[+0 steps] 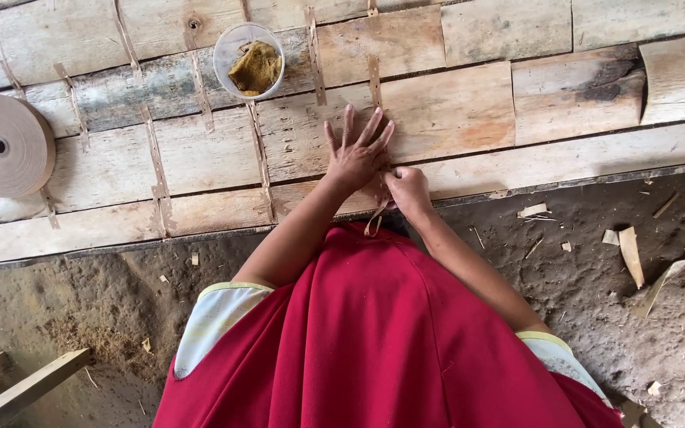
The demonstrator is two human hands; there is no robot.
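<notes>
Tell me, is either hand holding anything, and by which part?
The right hand pinches a thin brown tape strip near its upper end; the loose end hangs below. The left hand holds nothing: it presses flat, fingers spread, on the wood sheets.

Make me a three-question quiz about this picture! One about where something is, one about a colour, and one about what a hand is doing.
1. Where is the roll of brown tape?
A. at the far left on the wooden sheets
B. on the dirt floor
C. inside the tub

2. What colour is the stuff in the clear plastic tub?
A. bright blue
B. yellowish brown
C. white

3. How is the left hand?
A. closed in a fist
B. lifted in the air
C. flat with fingers spread on the wooden sheets

Answers:
1. A, the roll lies on the wood by the left edge.
2. B, the lump in the tub is yellowish brown.
3. C, the palm presses down, fingers fanned, while the right hand pinches a thin tape strip.
</notes>
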